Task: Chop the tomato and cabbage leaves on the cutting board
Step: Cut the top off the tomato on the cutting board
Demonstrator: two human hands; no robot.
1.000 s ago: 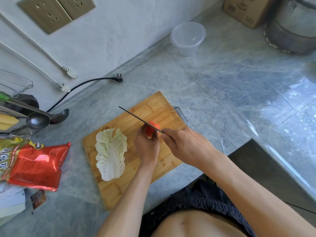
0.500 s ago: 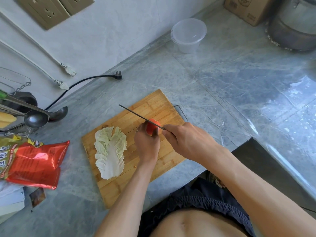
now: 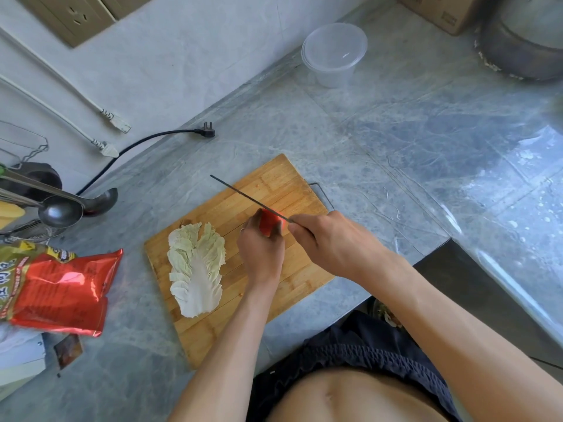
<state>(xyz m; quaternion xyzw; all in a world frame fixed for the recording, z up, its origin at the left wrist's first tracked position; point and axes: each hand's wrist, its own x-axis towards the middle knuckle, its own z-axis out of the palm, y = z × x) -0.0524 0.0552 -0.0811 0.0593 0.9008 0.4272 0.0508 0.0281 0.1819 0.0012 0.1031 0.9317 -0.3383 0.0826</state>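
A wooden cutting board (image 3: pixel 274 184) lies on the grey counter. On its left part rests a pale cabbage leaf (image 3: pixel 196 263), flat and whole. Near the board's middle my left hand (image 3: pixel 260 248) holds a red tomato (image 3: pixel 269 222) between curled fingers. My right hand (image 3: pixel 332 242) grips the handle of a knife (image 3: pixel 243 194). Its thin blade runs up and left, edge down on top of the tomato. Most of the tomato is hidden by my left fingers.
A clear plastic tub (image 3: pixel 333 53) stands at the back. A red snack bag (image 3: pixel 58 284) lies left of the board, with ladles (image 3: pixel 61 208) in a rack behind it. A black plug (image 3: pixel 208 133) and cord lie near the wall. The counter edge drops off at right.
The hands, knife and tomato keep nearly the same pose. The view has shifted slightly, and the blade sits a little lower on the tomato.
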